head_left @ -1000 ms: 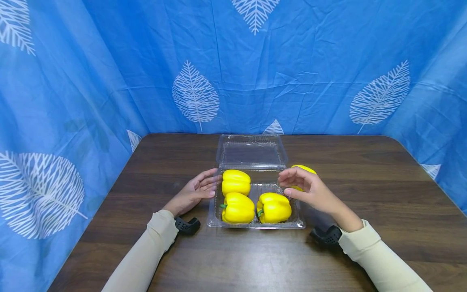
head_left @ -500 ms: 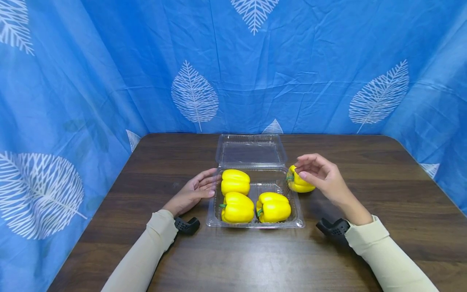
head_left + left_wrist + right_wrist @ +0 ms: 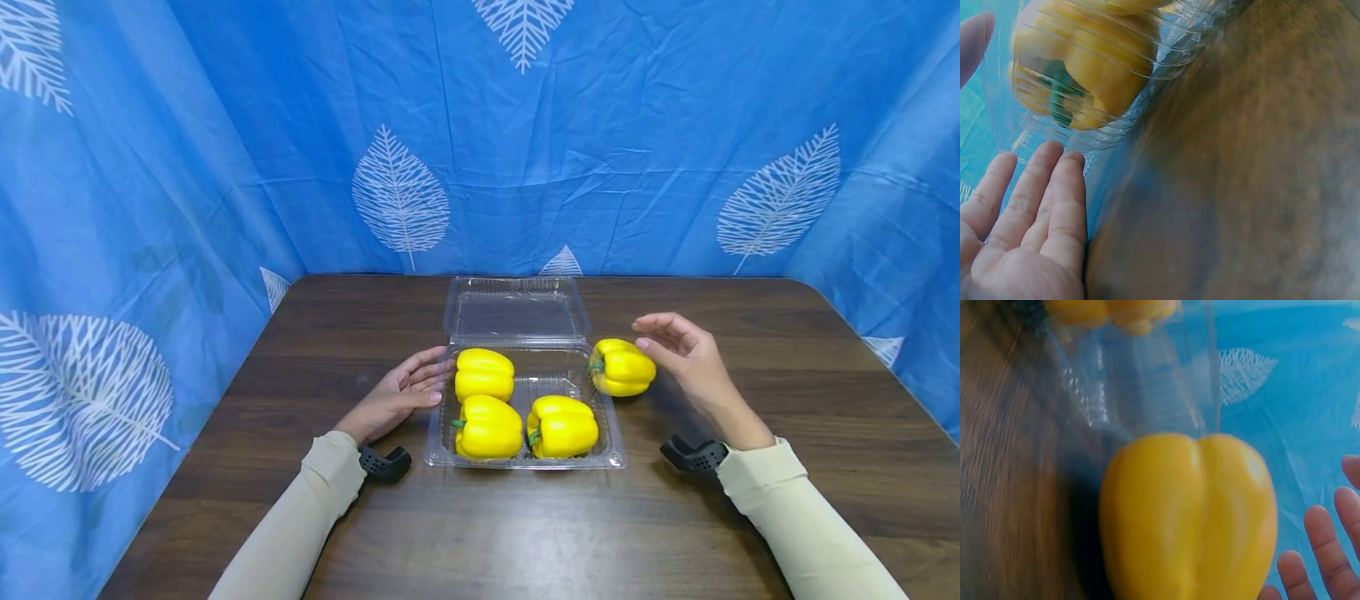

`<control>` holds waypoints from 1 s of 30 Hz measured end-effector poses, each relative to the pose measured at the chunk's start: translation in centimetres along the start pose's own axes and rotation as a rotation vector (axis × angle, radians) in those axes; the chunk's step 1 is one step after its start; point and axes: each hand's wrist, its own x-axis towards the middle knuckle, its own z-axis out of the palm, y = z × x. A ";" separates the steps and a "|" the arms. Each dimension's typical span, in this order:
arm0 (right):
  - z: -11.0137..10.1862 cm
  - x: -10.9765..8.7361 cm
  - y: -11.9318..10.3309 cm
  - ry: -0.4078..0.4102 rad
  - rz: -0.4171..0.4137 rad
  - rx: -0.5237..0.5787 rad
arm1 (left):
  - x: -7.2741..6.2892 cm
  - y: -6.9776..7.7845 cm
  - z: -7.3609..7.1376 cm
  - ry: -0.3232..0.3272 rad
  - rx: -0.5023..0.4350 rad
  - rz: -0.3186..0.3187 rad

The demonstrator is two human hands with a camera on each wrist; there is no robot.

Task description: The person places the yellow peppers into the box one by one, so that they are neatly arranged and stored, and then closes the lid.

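A clear plastic clamshell container [image 3: 528,463] lies with its lid folded back, and inside it are three yellow bell peppers: one at the back left [image 3: 484,376], one at the front left [image 3: 489,427] and one at the front right [image 3: 564,427]. Outside, against the container's right wall, a fourth yellow bell pepper [image 3: 623,367] rests on the table. My right hand [image 3: 693,358] is just right of that pepper, fingers loosely bent and holding nothing. At the container's left side my left hand [image 3: 405,396] has its fingers extended, the tips right at the wall [image 3: 1094,134].
The dark wooden table [image 3: 487,533] reaches back to a blue curtain [image 3: 637,100] with white leaf prints. The transparent lid [image 3: 519,308] lies behind the container. Black wrist devices sit under both cuffs, the left one [image 3: 386,464] and the right one [image 3: 693,455].
My right hand has moved right, from over the container's right edge to beyond the fourth pepper, which now shows fully. The left hand and the container stay in place.
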 end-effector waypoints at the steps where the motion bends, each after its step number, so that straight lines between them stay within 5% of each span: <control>1: -0.1 0.0 0.1 -0.002 0.017 -0.018 | 0.0 0.0 0.0 -0.001 0.000 0.001; 10: -1.2 0.1 1.7 -0.087 0.202 -0.067 | 0.0 0.2 0.2 0.007 0.003 -0.007; 30: -1.6 0.0 3.5 -0.291 0.310 0.105 | 0.0 0.0 0.1 0.004 0.006 -0.003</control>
